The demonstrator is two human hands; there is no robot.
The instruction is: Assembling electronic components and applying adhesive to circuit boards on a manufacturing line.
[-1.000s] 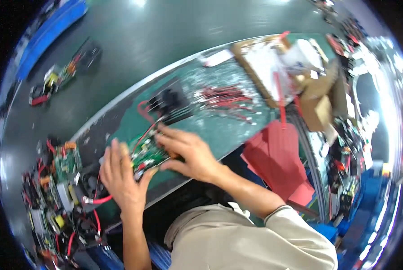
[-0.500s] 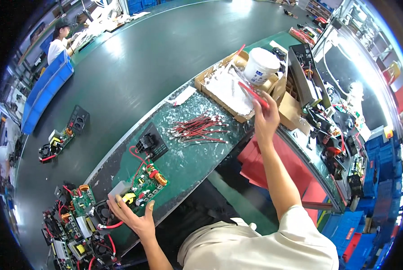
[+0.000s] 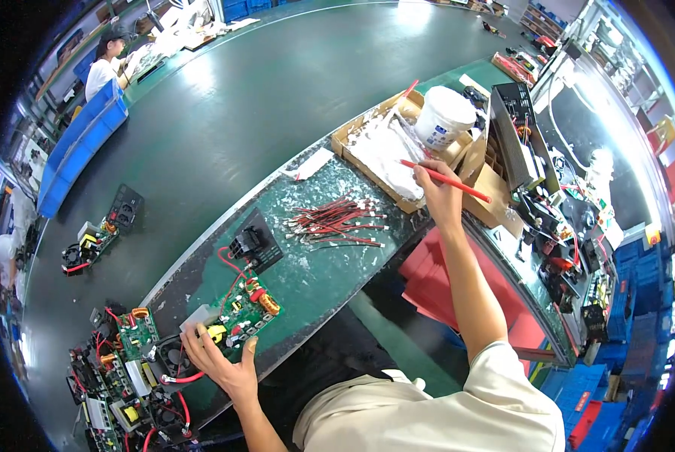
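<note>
My right hand is closed around a long, thin red stick, held like a pen. One end of it points over a cardboard tray of white paste. My left hand grips the near left end of a green circuit board, its fingers over a pale block and its thumb by the board's near edge. The board carries a copper coil and yellow parts. A red wire runs from it toward a black panel. A pile of short red and black wires lies beyond the board.
A white bucket stands by the tray. More circuit assemblies crowd the bench's left end and the right-hand shelf. One unit sits on the dark belt. A person sits far left behind a blue bin.
The red stick has turned in my right hand, so its rear end now points to the right. My left hand stays on the board.
</note>
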